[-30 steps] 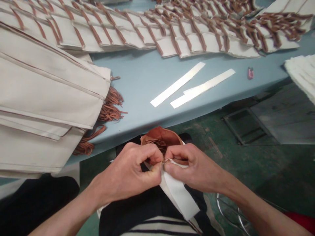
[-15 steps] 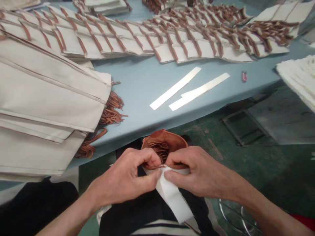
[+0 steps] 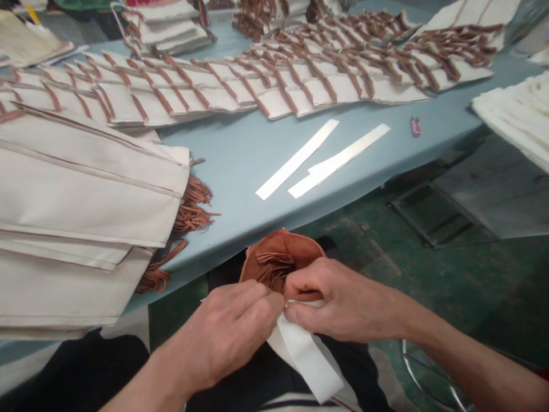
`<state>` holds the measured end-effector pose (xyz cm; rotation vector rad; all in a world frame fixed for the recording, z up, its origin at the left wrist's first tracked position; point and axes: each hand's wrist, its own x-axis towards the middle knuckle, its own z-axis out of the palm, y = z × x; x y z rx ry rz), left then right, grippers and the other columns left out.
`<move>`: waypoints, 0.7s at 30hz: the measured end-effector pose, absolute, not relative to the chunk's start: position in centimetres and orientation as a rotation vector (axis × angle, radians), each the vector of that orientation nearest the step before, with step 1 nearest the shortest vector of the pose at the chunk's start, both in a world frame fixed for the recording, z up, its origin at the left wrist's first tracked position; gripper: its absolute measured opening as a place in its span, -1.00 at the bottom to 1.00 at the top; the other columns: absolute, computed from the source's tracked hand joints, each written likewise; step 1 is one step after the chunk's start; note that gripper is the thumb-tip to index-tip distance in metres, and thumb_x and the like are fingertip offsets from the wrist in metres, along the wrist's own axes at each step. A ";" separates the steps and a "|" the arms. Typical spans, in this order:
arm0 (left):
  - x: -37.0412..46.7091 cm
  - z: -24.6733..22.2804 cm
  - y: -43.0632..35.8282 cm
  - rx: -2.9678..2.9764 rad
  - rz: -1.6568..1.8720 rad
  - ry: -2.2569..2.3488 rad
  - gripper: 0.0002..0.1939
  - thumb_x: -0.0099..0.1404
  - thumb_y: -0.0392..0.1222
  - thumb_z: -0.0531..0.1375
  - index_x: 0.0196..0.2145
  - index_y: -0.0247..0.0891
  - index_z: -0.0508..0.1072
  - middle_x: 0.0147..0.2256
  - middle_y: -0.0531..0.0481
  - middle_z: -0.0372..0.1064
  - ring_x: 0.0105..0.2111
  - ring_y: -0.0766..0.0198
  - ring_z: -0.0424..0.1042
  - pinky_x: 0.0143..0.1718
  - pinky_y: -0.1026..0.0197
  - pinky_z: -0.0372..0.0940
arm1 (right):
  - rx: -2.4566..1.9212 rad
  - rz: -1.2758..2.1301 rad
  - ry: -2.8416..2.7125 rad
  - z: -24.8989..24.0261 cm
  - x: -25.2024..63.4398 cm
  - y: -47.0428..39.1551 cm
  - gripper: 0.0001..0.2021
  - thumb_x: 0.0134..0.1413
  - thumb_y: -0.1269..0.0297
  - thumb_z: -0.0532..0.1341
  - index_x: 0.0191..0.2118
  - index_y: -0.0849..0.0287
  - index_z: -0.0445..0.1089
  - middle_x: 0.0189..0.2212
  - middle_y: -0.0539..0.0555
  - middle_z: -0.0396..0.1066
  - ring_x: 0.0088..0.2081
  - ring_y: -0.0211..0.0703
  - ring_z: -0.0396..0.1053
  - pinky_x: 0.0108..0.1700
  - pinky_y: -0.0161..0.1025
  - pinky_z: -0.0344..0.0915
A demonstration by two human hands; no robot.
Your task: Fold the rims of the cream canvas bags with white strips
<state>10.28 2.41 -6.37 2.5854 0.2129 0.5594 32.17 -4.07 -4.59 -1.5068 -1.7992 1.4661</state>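
Observation:
A bag (image 3: 295, 242) with a brown lining stands open on my lap, brown cords (image 3: 274, 270) bunched inside it. At its near rim, my right hand (image 3: 343, 297) pinches the edge between thumb and curled fingers. My left hand (image 3: 238, 329) is closed against the same rim, touching the right fingertips; its back is turned up and hides its own fingertips. From under the pinch a white strip (image 3: 315, 366) hangs down toward me over the bag's pale outside. Whether the strip is fastened to the rim cannot be seen.
Two groups of white strips (image 3: 298, 160) and a small pink clip-like thing (image 3: 416, 127) lie on the blue-covered table (image 3: 227, 149). Large cream canvas pieces (image 3: 86, 189) with brown cords are stacked left. Overlapping cream-and-brown pieces (image 3: 274, 86) run along the back. A metal stool (image 3: 422, 372) stands right.
My left hand has rolled over so its back faces up, covering the fingertips that were pinching in plain sight. The right hand keeps its pinch at the rim. The view has shifted slightly.

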 end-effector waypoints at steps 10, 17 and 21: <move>9.9 -7.0 2.6 2.806 0.550 0.021 -0.82 0.52 -0.45 0.02 -0.06 -0.33 0.37 -0.41 -0.02 0.50 -0.52 0.25 0.39 -0.49 0.18 0.28 | -1.069 1.978 -1.038 -8.1 31.8 -5.1 -0.77 0.03 0.14 0.18 -0.49 0.18 0.30 -0.58 -0.12 0.10 -0.53 -0.34 0.00 -0.53 -0.35 -0.08; 10.0 -7.4 2.5 2.734 0.495 0.050 -0.74 0.48 -0.50 -0.01 -0.02 -0.29 0.37 -0.39 -0.02 0.50 -0.48 0.24 0.42 -0.44 0.20 0.32 | -1.257 1.961 -1.116 -7.3 31.7 -4.9 -0.92 -0.11 0.32 0.16 -0.51 0.19 0.33 -0.58 -0.11 0.20 -0.50 -0.34 0.08 -0.50 -0.40 -0.01; 9.9 -6.7 2.0 2.374 0.506 0.228 -0.84 0.49 -0.38 0.07 -0.05 -0.22 0.34 -0.35 0.02 0.51 -0.42 0.28 0.48 -0.35 0.27 0.36 | -1.409 1.698 -1.383 -5.8 31.8 -5.9 -0.94 -0.11 0.44 0.14 -0.51 0.18 0.31 -0.63 -0.16 0.14 -0.58 -0.39 0.04 -0.55 -0.42 -0.03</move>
